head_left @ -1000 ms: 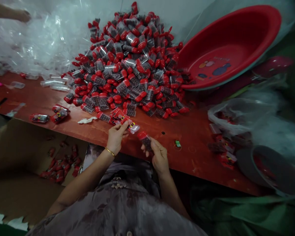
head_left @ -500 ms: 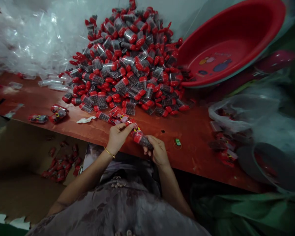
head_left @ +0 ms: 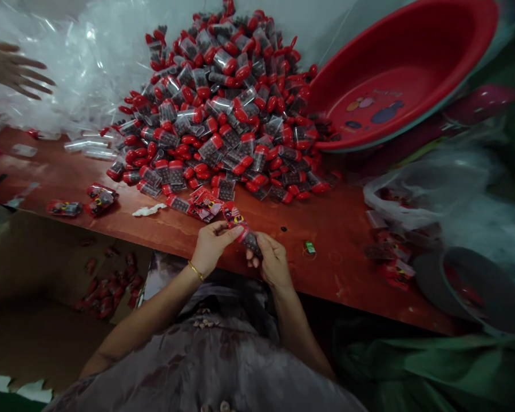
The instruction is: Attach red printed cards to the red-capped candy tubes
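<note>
The left hand [head_left: 212, 245] and the right hand [head_left: 271, 264] meet at the near edge of the table [head_left: 347, 252]. Both pinch one small tube with a red cap [head_left: 245, 237]. The left fingers [head_left: 232, 232] press on the cap end, where a red printed sleeve [head_left: 233, 214] sticks out. The right fingers curl around the dark end. A gold bangle [head_left: 193, 270] sits on the left wrist.

Just behind the hands lies a little stack of red sleeves [head_left: 203, 203]. Behind that is a big pile of red-capped tubes [head_left: 223, 109], reaching up past the top of the view. A small green bit [head_left: 310, 247] lies on the wood to the right of the hands.

The table is red-brown wood with scratches. A red basin [head_left: 416, 63] leans at the back right. Clear plastic wrappers [head_left: 77, 63] are heaped at the back left, and another person's hand [head_left: 12, 68] reaches over them.

The right side is blurry. There is a plastic bag [head_left: 416, 191] and a dark round tub [head_left: 467, 292], but what is inside is hard to see. The tub is cut off by the edge of the view.

Down on the left, under the table edge, a cardboard box [head_left: 34, 320] holds finished packs [head_left: 107, 286]. Three packs [head_left: 88, 200] lie loose on the table's left part. The wood between the hands and the tub is mostly bare.
</note>
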Available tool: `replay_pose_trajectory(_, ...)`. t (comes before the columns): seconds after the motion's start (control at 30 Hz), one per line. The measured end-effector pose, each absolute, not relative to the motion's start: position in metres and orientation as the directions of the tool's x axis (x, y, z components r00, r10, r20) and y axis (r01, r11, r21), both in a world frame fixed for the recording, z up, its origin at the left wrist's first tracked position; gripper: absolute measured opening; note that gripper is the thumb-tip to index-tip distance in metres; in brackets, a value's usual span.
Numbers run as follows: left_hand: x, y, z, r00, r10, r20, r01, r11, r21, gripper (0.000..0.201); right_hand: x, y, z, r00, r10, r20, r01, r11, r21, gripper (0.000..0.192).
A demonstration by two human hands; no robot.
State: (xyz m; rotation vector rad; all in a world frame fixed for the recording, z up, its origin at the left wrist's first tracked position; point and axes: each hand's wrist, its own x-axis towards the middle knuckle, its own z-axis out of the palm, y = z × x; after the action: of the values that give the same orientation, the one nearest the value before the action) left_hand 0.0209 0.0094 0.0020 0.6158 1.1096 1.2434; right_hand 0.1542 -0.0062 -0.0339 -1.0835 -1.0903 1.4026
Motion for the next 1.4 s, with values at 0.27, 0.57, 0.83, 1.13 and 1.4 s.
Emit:
replay_pose_trajectory(0.27,0.034,0.001,-0.006,-0.161,0.948,-0.275,-0.459,0.175,0.871,0.029,0.146,-0.009,-0.034,-0.021,0.999,-0.030,-0.162,-0.033,-0.986,0.034)
replay_pose_trajectory(0.57,0.029,0.000,-0.002,0.148,0.950,-0.276,-0.395,0.313,0.864,0.043,0.126,-0.018,-0.033,0.078,0.993,0.090,-0.023,0.092,-0.995,0.033)
replay_pose_trajectory(0.83,0.025,0.003,0.005,0.149,0.968,-0.201,-0.382,0.243,0.892,0.043,0.122,-0.022,-0.038,0.121,0.989,0.086,-0.104,0.098,-0.990,0.032)
replay_pose_trajectory(1.13,0.031,0.001,0.000,0.162,0.970,-0.181,-0.164,0.208,0.964,0.039,0.115,-0.026,-0.050,0.245,0.970,0.006,-0.108,0.034,-0.994,0.035)
replay_pose_trajectory(1.4,0.019,0.014,-0.009,0.111,0.993,0.036,-0.063,-0.029,0.998,0.029,0.136,-0.013,-0.060,0.237,0.951,0.197,0.173,0.158,-0.972,0.033)
